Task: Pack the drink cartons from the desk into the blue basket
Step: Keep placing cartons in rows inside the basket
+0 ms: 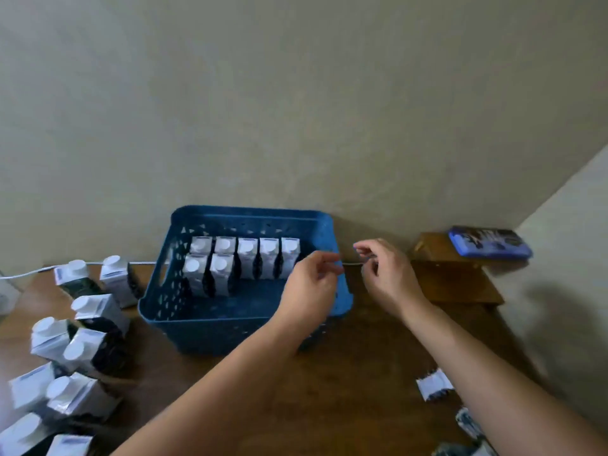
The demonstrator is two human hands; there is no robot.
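Left hand [311, 278] and right hand [383, 271], loosely curled, holding nothing, above blue basket [164, 311] with 7 cartons [246, 261].

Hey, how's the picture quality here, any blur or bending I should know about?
Head view: dim, soft light; both hands, left and right, are motion-blurred; cartons on the desk smear near the left edge; wide-angle bending tilts the wall corner; no glare.

Home room: wooden desk [329, 390] against plain wall [296, 110].

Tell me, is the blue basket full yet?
No. The basket holds seven upright cartons along its far side; its near floor is bare.
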